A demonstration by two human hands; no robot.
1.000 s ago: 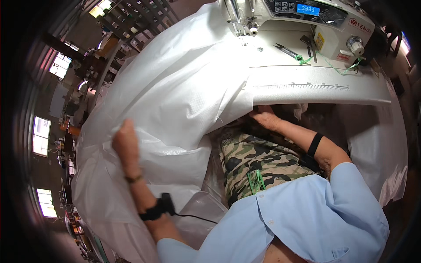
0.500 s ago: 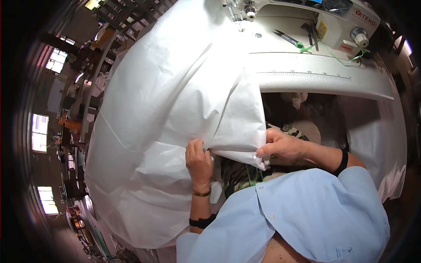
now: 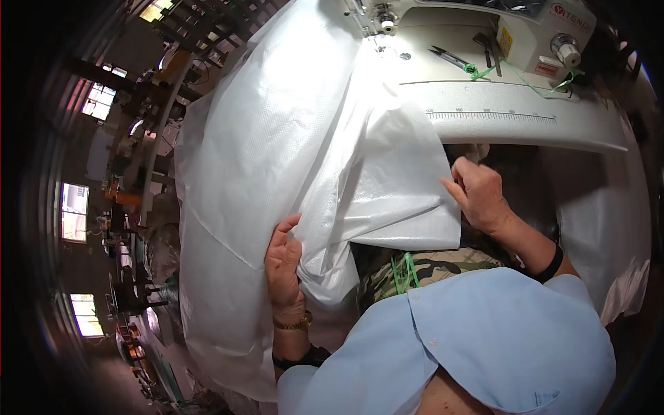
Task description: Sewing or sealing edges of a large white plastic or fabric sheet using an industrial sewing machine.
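Note:
A large white woven plastic sheet (image 3: 256, 159) hangs in folds from under the sewing machine head (image 3: 387, 21) down over the table's near left side. My left hand (image 3: 283, 263) lies against the sheet's gathered folds, its fingers stretched out and nothing gripped. Just off the right edge of the sheet's loose flap, my right hand (image 3: 481, 197) is raised with thumb apart and the other fingers partly bent. No material shows between its fingers. The flap spreads above my lap, one crease running across it.
Snips (image 3: 453, 59) with green thread and a dark flat tool (image 3: 490, 52) lie on the machine bed. A printed ruler scale (image 3: 487, 116) runs along the table's front edge. Green strands (image 3: 406, 273) hang at my waist.
My right hand has let go of the sheet's edge and moved up and right. My left hand has opened and shifted left and slightly down. The flap has unfolded and spread out.

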